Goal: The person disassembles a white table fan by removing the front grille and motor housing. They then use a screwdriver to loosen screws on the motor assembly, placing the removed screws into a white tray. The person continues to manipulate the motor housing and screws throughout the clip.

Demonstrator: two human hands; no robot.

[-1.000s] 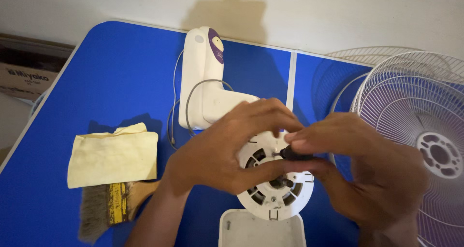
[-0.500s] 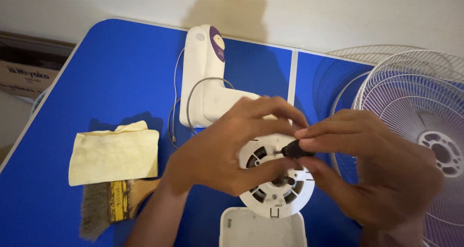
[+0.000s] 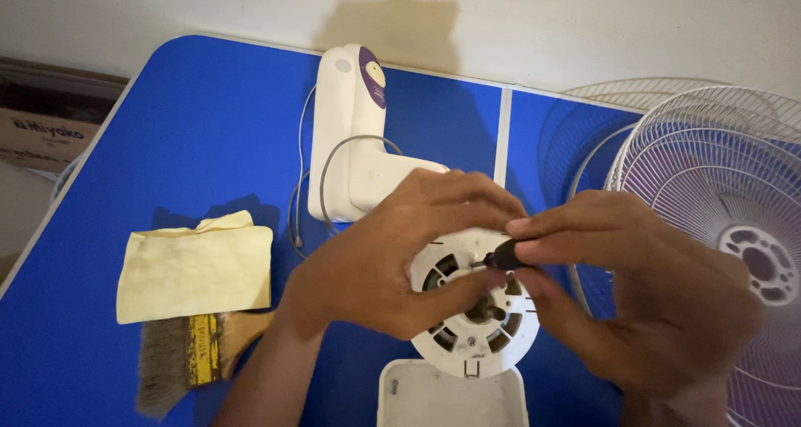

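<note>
A white round fan motor housing (image 3: 480, 331) with vent slots lies face up on the blue table (image 3: 192, 135). My left hand (image 3: 392, 247) wraps over its left and top side and holds it. My right hand (image 3: 634, 302) pinches the black handle of a small screwdriver (image 3: 503, 256), whose tip points left into the housing near its upper rim. The white fan stand (image 3: 355, 143) with a purple panel extends from the housing toward the far edge, with a grey cord (image 3: 309, 193) looped beside it.
A yellow cloth (image 3: 196, 264) and a paintbrush (image 3: 188, 356) lie at the left. White wire fan grilles (image 3: 717, 193) rest at the right. A white box-shaped part (image 3: 450, 398) sits at the near edge. A cardboard box (image 3: 42, 126) stands off the table's left.
My right hand and the screwdriver have shifted slightly up along the housing. My left hand keeps its hold on the housing.
</note>
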